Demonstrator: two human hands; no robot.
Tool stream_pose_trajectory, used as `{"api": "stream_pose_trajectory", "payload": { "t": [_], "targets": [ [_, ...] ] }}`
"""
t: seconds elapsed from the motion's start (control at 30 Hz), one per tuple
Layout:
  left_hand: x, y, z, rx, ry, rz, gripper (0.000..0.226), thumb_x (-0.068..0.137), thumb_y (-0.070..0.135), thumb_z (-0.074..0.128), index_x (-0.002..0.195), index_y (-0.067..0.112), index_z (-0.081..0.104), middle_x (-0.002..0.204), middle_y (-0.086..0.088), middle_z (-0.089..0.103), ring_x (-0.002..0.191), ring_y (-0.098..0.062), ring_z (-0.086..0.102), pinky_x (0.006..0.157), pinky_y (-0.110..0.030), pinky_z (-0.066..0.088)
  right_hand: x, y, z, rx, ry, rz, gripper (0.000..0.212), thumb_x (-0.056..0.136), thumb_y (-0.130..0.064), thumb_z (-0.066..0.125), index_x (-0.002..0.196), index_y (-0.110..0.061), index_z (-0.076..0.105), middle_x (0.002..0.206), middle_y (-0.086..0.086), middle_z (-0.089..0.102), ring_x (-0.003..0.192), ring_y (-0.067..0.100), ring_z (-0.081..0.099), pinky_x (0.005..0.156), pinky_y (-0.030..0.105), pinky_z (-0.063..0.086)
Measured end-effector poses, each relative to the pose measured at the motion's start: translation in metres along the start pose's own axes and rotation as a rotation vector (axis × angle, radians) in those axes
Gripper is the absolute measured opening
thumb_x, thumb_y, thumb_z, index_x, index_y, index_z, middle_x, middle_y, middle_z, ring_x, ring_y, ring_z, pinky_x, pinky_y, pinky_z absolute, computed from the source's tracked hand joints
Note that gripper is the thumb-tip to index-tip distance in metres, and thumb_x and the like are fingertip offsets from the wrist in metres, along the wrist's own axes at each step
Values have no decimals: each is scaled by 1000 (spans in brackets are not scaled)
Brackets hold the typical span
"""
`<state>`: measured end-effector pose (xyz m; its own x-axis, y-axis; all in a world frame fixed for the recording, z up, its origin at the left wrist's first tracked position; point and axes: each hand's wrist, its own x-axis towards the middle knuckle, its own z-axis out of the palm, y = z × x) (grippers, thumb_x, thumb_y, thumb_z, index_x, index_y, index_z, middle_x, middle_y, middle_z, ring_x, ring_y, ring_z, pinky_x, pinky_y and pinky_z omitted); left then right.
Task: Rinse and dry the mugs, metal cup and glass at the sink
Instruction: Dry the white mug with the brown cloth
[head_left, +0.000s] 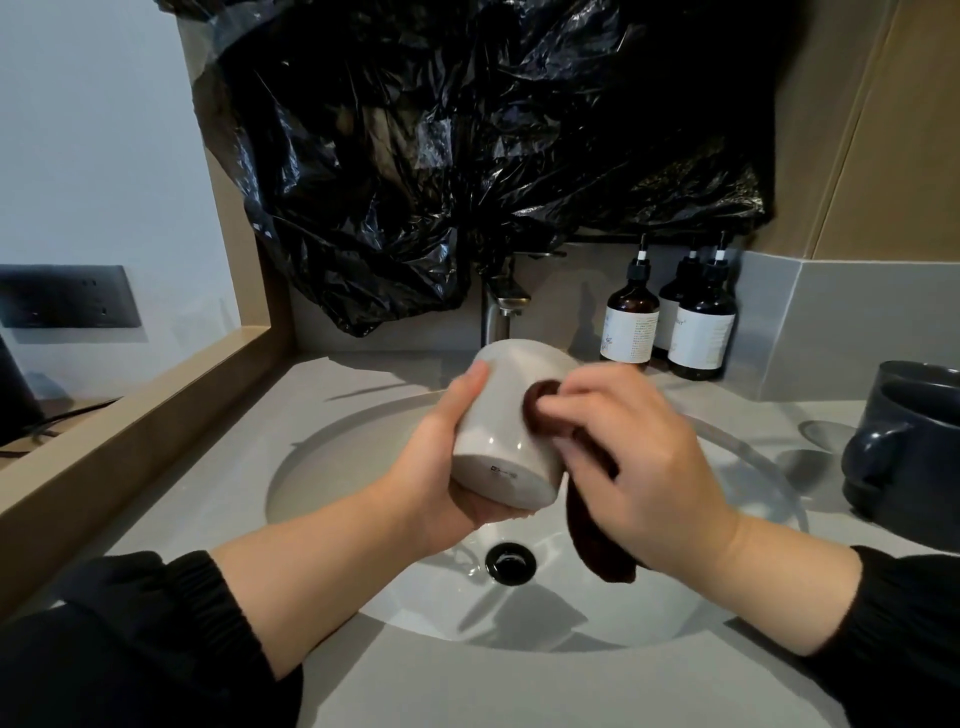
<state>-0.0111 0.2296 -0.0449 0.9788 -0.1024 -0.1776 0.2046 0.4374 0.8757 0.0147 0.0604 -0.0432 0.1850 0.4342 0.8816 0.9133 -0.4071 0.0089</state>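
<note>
The black plastic sheeting (467, 130) hangs over the wall behind the sink. Below it, the grey counter (519, 691) carries the round basin (332, 467) at its middle. A dark mug (914, 447) stands upright at the counter's right edge, well apart from my hands.

The pale mug (504, 415) is in the air above the basin, in front of the tap (501, 306). It is tilted with its base toward me and its mouth facing away; I see no handle from here. My left hand (441, 467) is wrapped round its side and base. My right hand (639, 467) pinches a dark cloth (597, 545) and presses it against the mug's side, so I judge this to be the drying step. Three pump bottles (631, 322) stand along the back edge. The drain (510, 563) lies right under the mug.

My worries:
- **Slipping:** The glaze looks slick and only one hand carries the mug. A hard rub could twist it loose and drop it into the basin, where it might chip.
- **Wet cloth:** The cloth's tail hangs low toward the bowl and could pick up water there.
- **Dark mug:** A wide swing of my right arm might knock it.
</note>
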Motion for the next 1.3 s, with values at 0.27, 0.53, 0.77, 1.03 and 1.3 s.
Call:
{"api": "stream_pose_trajectory", "payload": {
  "t": [0.27, 0.53, 0.77, 1.03, 1.3],
  "targets": [
    [1, 8, -4, -126, 102, 49, 65, 73, 61, 60, 118, 14, 61, 106, -18, 71, 100, -37, 66, 79, -46, 54, 10, -1, -5, 202, 59, 282, 15, 82, -2, 63, 89, -13, 68, 93, 0, 61, 90, 9, 59, 82, 19, 45],
    [2, 8, -6, -132, 86, 61, 70, 63, 59, 64, 119, 17, 60, 112, -21, 69, 107, -43, 63, 85, -52, 54, 20, 17, -10, 637, -9, 1276, 16, 87, -28, 66, 82, -14, 73, 83, 12, 71, 78, 24, 65, 77, 34, 52],
    [1, 10, -6, -60, -65, -76, 71, 71, 67, 56, 114, 12, 66, 113, -22, 68, 107, -42, 64, 92, -52, 49, 27, 3, -14, 831, -68, 1413, 17, 87, -14, 64, 71, -9, 68, 58, 10, 63, 45, 16, 57, 45, 21, 48],
    [5, 3, -2, 283, 12, -54, 92, 52, 72, 59, 133, 29, 49, 118, -5, 68, 107, -24, 65, 102, -49, 43, 29, 3, -14, 786, -6, 1430, 16, 84, -15, 66, 69, -8, 66, 51, 5, 56, 40, 13, 52, 44, 18, 45],
    [3, 0, 1, 217, 115, 46, 82, 53, 61, 68, 126, 24, 56, 110, -12, 71, 90, -27, 72, 72, -40, 59, 33, 7, -24, 994, -273, 1309, 21, 81, -27, 66, 89, -8, 70, 74, 8, 71, 60, 14, 66, 54, 21, 53]
  ]
}}
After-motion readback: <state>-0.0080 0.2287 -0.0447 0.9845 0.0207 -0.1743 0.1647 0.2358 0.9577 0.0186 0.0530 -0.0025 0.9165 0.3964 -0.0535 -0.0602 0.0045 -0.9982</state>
